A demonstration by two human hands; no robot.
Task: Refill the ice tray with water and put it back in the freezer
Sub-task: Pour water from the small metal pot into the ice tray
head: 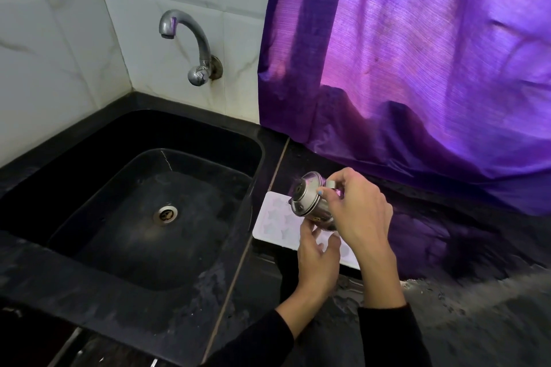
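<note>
1. Left of the ice tray (278, 219), the sink (89, 170) and tap (186, 42) are idle; no water runs.
2. The ice tray lies flat on the counter (298, 322) just right of the sink. Whether its star cells hold water, you cannot tell; freezing is still ahead.
3. Over the tray, your left hand (317, 259) cups the underside of a tilted steel bottle (311, 202), fingers loosely curved.
4. Your right hand (359, 211) grips the bottle's body from above, fingers wrapped round it.
</note>
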